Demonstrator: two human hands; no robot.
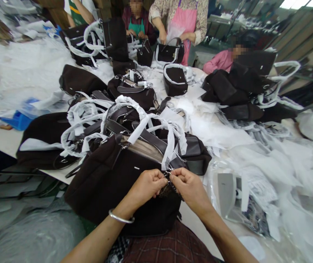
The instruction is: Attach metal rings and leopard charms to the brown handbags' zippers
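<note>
A large dark brown handbag (pixel 104 186) leans at the table's near edge before me, its zip top open on a beige lining (pixel 142 148). White paper wraps its handles (pixel 131 104). At the bag's right upper corner my left hand (pixel 152 182) pinches a small dark charm or chain (pixel 168 179) by the metal ring. My right hand (pixel 185 182) is closed on the same small piece from the other side, fingertips almost touching the left ones. The fingers partly hide this piece, so its exact kind is unclear.
More dark handbags (pixel 45 135) crowd the table behind and left, with another pile (pixel 241 87) at the right. Clear plastic bags and white paper (pixel 268 175) spread over the right side. A blue object (pixel 21 118) lies left. Several co-workers, one in a pink apron (pixel 184 20), work across the table.
</note>
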